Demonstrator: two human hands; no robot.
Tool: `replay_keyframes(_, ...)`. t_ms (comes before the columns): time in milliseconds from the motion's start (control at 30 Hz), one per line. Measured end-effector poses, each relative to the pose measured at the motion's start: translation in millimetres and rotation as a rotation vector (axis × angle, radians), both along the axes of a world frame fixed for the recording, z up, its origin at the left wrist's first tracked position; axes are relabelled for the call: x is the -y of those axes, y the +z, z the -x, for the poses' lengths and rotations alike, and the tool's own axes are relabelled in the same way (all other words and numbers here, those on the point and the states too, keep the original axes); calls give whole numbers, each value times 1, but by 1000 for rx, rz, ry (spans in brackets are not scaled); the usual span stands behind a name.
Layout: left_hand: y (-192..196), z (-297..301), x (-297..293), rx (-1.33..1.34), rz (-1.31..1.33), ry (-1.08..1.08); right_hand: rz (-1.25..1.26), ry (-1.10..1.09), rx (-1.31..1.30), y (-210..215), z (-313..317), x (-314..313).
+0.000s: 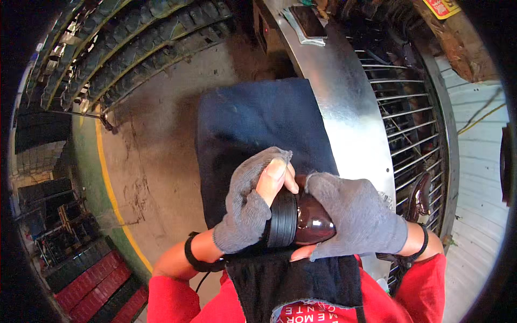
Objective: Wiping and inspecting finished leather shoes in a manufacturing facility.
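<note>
the dark brown glossy shoe (312, 220) with its ribbed black sole (284, 218) sits low in the middle of the view, over a dark blue cloth (253, 124) draped across the person's lap. the left hand (250, 207), in a grey fingerless glove, wraps closed around the sole end with its bare thumb pressed on top; the right hand (358, 218), gloved alike, closes over the polished upper. the shine looks slippery, so a loose grip could let the shoe twist out and drop to the stained concrete floor (161, 161), and the bare thumb might smear the finish. a second glossy shoe (419, 195) stands on the wire rack (409, 124) to the right. a dark flat phone (308, 21) lies on the metal shelf (344, 107) above, and a yellow sign with a red patch (442, 6) shows at the top edge. tyres (145, 37) line the upper left; red crates (102, 288) stack at the lower left.
</note>
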State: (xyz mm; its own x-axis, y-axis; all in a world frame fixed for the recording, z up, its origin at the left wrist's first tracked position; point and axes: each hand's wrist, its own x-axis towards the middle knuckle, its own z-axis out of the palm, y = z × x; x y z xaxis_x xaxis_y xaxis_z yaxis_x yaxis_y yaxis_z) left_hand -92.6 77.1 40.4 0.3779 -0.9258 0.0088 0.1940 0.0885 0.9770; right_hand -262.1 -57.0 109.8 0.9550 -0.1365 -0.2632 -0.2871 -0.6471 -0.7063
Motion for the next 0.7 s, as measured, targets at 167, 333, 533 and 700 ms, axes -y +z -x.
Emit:
replay_keyframes(167,1,15,-13,-162,-78,62,131,42,152,-13,12,-21)
replay_keyframes(333,-14,15,-13,-205,92,-115,238,144,199,-10,14,-20)
replay_keyframes(533,-10,-15,2,-134,85,-247,243,181,330,-18,-16,-2)
replay_keyframes(700,-28,-15,28,6,10,240,-859,-1114,510,-81,-37,-37)
